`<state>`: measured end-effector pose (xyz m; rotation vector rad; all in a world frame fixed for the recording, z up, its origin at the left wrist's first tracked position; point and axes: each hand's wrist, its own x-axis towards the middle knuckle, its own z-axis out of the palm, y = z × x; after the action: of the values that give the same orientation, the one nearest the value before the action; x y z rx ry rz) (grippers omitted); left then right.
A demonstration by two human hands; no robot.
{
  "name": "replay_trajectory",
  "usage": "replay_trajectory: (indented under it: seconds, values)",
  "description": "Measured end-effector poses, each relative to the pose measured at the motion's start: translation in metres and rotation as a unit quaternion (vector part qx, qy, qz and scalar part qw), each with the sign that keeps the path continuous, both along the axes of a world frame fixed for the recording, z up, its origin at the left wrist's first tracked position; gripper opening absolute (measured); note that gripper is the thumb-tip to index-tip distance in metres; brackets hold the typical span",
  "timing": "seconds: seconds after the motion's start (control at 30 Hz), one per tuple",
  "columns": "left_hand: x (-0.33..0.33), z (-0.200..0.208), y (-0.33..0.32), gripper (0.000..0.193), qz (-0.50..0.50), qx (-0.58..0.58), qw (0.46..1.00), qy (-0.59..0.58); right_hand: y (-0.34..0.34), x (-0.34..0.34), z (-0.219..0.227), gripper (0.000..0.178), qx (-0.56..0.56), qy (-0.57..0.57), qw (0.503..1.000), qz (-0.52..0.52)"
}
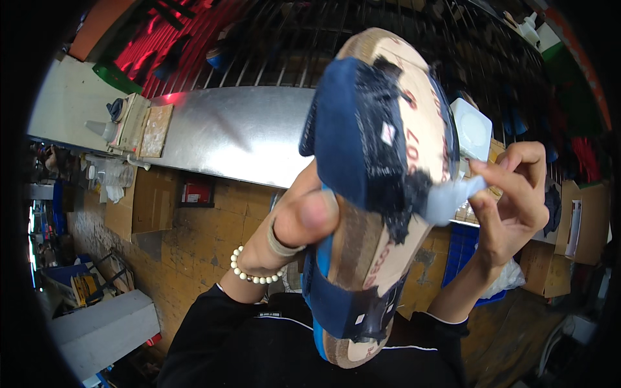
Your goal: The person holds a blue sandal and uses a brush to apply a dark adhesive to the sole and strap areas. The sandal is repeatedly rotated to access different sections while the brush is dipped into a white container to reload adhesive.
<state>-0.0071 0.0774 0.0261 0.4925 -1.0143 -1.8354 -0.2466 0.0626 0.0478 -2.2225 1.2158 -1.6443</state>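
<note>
A sandal upper [339, 123] with dark blue straps is held up close, its pale insole board facing me. The strap edges are folded over that underside. Black smears cover the folded edges and part of the board. My left hand [304, 216] grips the sandal around its left side near the middle, thumb pressed on the edge; the other fingers are hidden behind it. My right hand [514, 194] pinches a small whitish applicator [446, 199], blurred by motion. Its wide end touches the black smear at the right edge of the sandal.
A metal worktable [226, 132] lies behind the sandal, with a dark rack [272, 52] beyond it, lit red at left. A white container [472, 126] stands right of the sandal. Cardboard boxes [152, 204] sit at left and right, and a grey bench [107, 333] at lower left.
</note>
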Motion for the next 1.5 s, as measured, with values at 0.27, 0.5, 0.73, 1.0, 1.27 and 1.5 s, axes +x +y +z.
replay_trajectory:
  seconds: [0.27,0.5,0.73,1.0,1.27,1.5]
  values:
    - [-0.007,0.006,-0.01,0.095,-0.012,-0.021,1.0,-0.009,0.01,0.005,0.019,0.041,-0.036,0.055,0.997,-0.041]
    - [0.004,0.038,-0.009,0.1,-0.038,0.046,0.997,-0.055,0.009,0.0,0.027,0.033,-0.062,0.094,0.993,-0.031]
    - [-0.006,0.05,-0.016,0.101,-0.066,0.016,0.998,-0.014,0.005,-0.007,0.015,0.039,-0.045,0.069,0.996,0.039]
    - [-0.009,0.041,-0.02,0.097,-0.052,0.025,0.998,-0.005,0.005,-0.007,0.017,0.039,-0.04,0.082,0.992,0.084]
    - [-0.002,0.026,-0.014,0.092,-0.049,0.042,0.998,-0.012,0.002,-0.01,0.022,0.038,-0.05,0.081,0.995,0.017]
    - [-0.008,0.026,-0.017,0.088,-0.056,0.039,0.998,0.009,0.004,-0.017,0.02,0.041,-0.037,0.099,0.993,0.053]
